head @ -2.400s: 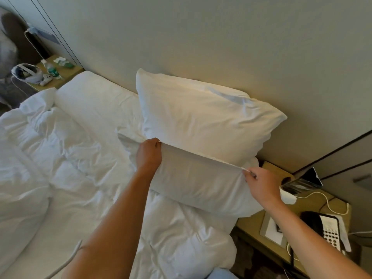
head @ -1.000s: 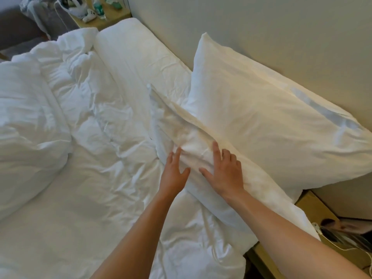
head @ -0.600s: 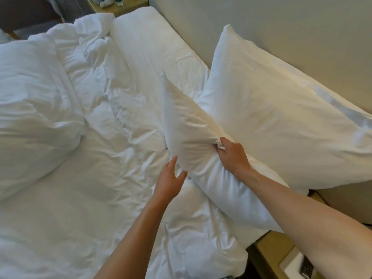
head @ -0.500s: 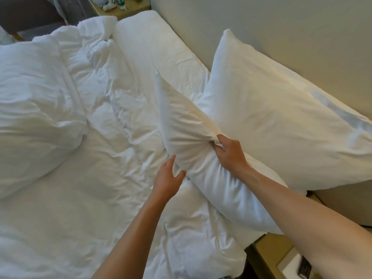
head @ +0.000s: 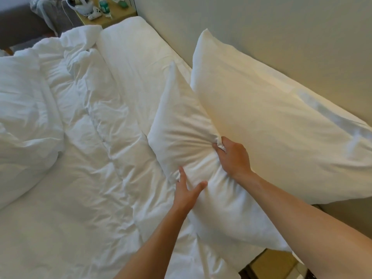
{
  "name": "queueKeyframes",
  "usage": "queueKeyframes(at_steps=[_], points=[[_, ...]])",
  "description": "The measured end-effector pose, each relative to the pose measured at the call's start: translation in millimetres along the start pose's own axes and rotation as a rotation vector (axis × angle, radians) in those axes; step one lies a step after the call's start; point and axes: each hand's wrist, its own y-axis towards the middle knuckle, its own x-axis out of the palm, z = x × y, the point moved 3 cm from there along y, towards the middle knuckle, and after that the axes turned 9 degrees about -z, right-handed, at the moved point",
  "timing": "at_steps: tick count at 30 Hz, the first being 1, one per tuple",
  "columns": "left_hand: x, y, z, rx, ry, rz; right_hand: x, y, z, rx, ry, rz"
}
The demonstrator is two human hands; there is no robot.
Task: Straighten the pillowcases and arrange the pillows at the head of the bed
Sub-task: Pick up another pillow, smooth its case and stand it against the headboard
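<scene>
Risk, as I judge it: right hand point(head: 233, 156) bunching front pillow point(head: 187, 141), left hand point(head: 186, 193) flat against it; rear pillow point(head: 271, 125) may topple.

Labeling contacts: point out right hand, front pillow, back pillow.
right hand point(head: 233, 158), head view, back of the hand.
front pillow point(head: 181, 125), head view, its upper face.
back pillow point(head: 271, 125), head view, its broad front face.

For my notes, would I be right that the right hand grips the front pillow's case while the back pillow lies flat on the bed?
Not quite: the head view shows the back pillow propped against the wall, not flat. The right hand does grip the front pillow.
</scene>
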Motion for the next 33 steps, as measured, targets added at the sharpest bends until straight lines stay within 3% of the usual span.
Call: queueKeyframes(at_steps=[10,14,20,27,33], points=[[61,73,74,0.149,-0.035,0.049,-67,76,38,-0.161,-0.068,0.068],[49,53,47,0.06,-0.018,0.081,-40,46,33,-0.115,-0.083,-0.041],[39,12,38,0.01,0.019,0.019,-19,-28,34,0.04,-0.171,0.018],[15,-28,36,0.05,-0.05,0.03,-17,-21,-19,-0.076,0.331,-0.098],[-11,-48,49,0.15,-0.13,0.068,-22,-25,-55,-0.149,0.457,-0.088]])
